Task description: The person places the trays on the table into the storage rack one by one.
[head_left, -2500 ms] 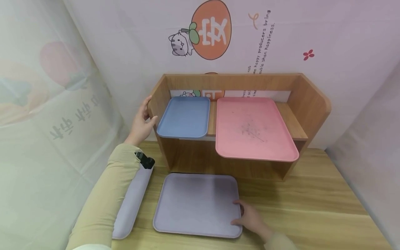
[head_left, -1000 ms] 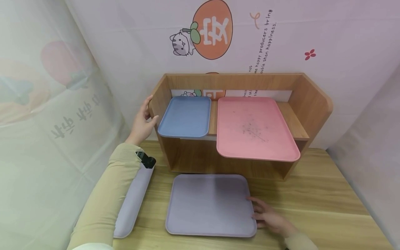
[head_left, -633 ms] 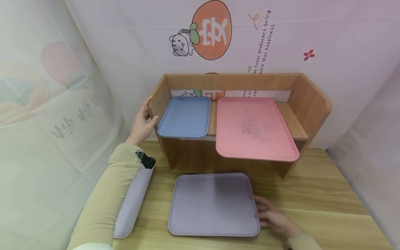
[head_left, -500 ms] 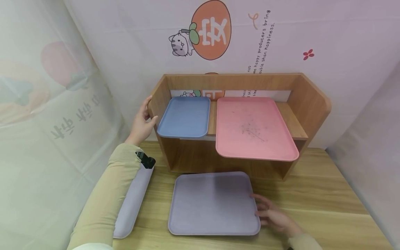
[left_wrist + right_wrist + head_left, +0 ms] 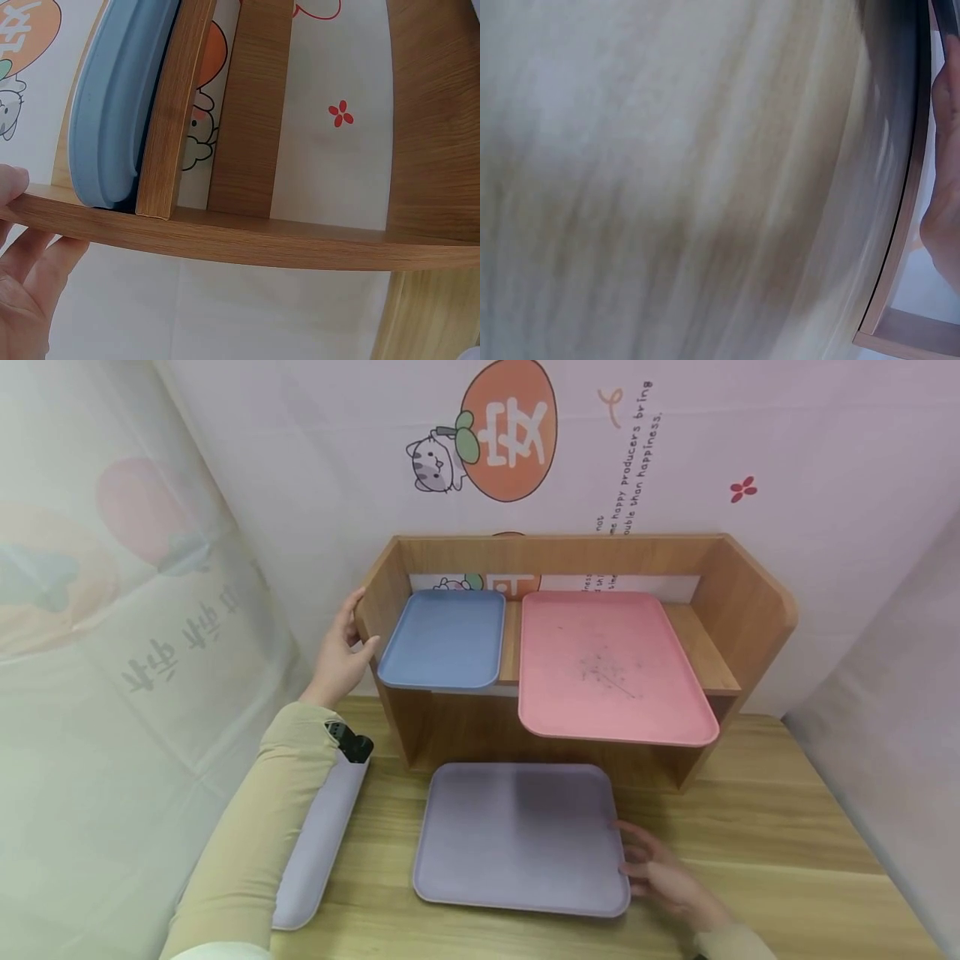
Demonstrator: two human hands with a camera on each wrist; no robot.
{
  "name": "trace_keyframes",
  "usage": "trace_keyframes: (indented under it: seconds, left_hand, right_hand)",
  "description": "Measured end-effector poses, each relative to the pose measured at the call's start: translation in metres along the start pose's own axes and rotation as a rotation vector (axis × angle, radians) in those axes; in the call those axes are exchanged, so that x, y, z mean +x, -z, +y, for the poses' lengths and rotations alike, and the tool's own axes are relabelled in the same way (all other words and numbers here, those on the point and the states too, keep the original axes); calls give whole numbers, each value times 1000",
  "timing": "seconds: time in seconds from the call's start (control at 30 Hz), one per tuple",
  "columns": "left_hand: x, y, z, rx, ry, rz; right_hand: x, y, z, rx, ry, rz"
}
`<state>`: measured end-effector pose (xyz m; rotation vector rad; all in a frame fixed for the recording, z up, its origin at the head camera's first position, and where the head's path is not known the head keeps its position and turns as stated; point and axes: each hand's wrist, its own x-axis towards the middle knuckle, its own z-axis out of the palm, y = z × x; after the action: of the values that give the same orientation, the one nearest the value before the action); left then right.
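My left hand (image 5: 341,652) grips the left side panel of a wooden desk shelf (image 5: 562,556). In the left wrist view, the thumb of that hand (image 5: 30,285) lies on one face of the panel and its fingers on the other. At the right end of a flat light-purple tray (image 5: 521,835), my right hand (image 5: 663,877) holds the short rim between fingers and thumb. The tray lies in front of the shelf's lower opening, its far edge overlapping the shelf's base. On the upper board rest a blue tray (image 5: 444,639) and a larger pink tray (image 5: 611,664).
The pink tray juts out past the upper board, above the purple one. A narrow light-purple piece (image 5: 318,852) lies partly under my left forearm. The wooden table (image 5: 780,827) extends right of my right hand. Printed cloth (image 5: 675,460) hangs behind and at the sides.
The purple tray has slid right, then slightly away from me toward the shelf, with my right hand moving along at its rim. My left hand stays on the side panel.
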<state>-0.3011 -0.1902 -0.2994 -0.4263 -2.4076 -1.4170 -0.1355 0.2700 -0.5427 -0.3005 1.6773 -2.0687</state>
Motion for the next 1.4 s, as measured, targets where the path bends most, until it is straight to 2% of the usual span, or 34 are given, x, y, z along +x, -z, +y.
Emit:
trace_keyframes:
  seconds: [0.1, 0.3, 0.43, 0.57, 0.67, 0.87, 1.23, 1.4]
  left_hand:
    - [1, -1, -4, 8, -5, 7]
    - [-1, 0, -2, 20, 8, 10]
    - [0, 0, -2, 22, 10, 8]
    - [1, 0, -3, 19, 5, 9]
    - [1, 0, -4, 18, -2, 8]
    - [0, 0, -4, 5, -4, 2]
    - [1, 1, -3, -8, 9, -3]
    - [1, 1, -3, -7, 10, -3]
  right_hand:
    - [2, 1, -1, 5, 4, 25]
    - [10, 0, -1, 3, -48, 166]
    - [16, -2, 2, 29, -45, 206]
    - [22, -8, 7, 35, -55, 277]
    - [30, -14, 10, 44, -80, 362]
    - [44, -27, 15, 120, -98, 475]
    - [55, -46, 18, 134, -72, 556]
    - [61, -54, 23, 176, -40, 573]
